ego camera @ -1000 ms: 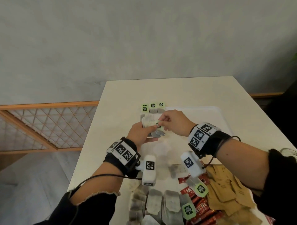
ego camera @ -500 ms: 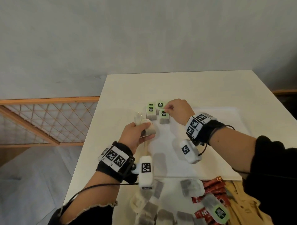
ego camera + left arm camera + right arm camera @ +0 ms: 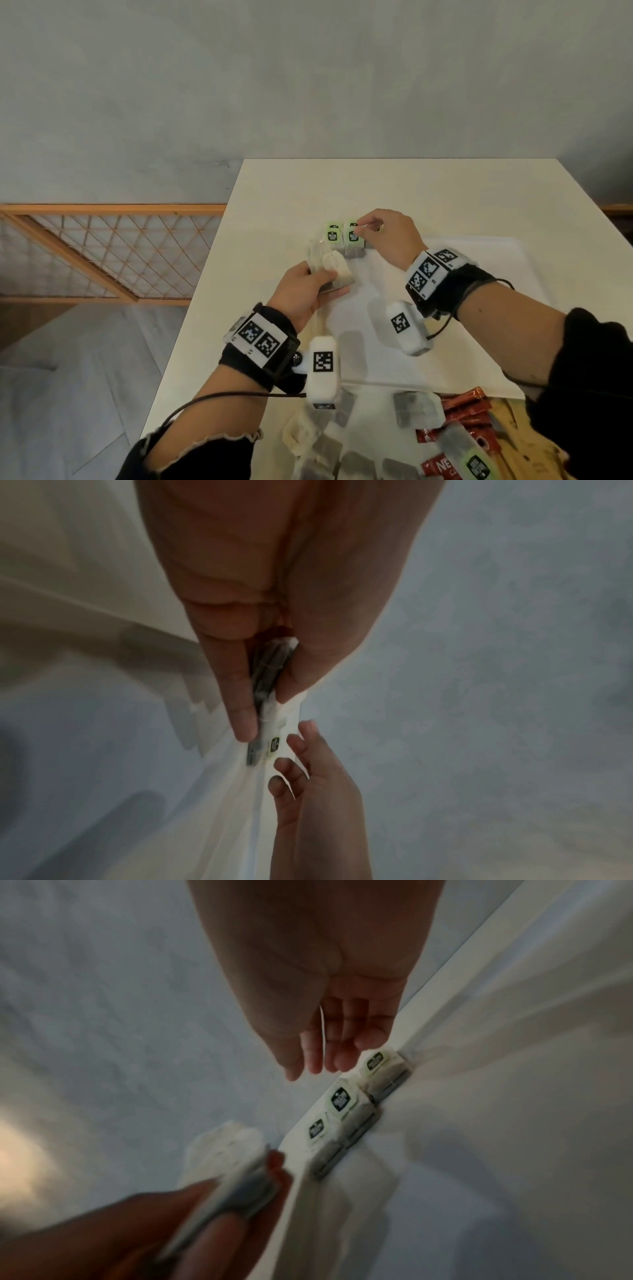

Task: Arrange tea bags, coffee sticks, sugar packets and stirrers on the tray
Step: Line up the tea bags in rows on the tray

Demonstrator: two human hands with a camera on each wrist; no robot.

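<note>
At the near edge of the white desk (image 3: pixel 281 192) lies a loose heap: tea bags (image 3: pixel 416 409), red coffee sticks (image 3: pixel 460 409) and brown sugar packets (image 3: pixel 513 442), all close to the person's forearms and off the tray. Just beyond them sits the white tray (image 3: pixel 486 329), flat on the desk. Over its left part the left hand (image 3: pixel 301 291) grips a small stack of tea bags (image 3: pixel 334 270), thumb on one face and fingers curled round the other. Just past it, at the tray's far left corner, a row of placed tea bags (image 3: pixel 342 240) with green tags lies side by side. The right hand (image 3: pixel 390 240) hovers at that row, its fingers curled, thumb and forefinger pinching a thin white string at the rightmost tag. Behind the desk rises a plain grey wall (image 3: pixel 308 85); to the left runs a wooden lattice railing (image 3: pixel 102 253) above grey flooring.
</note>
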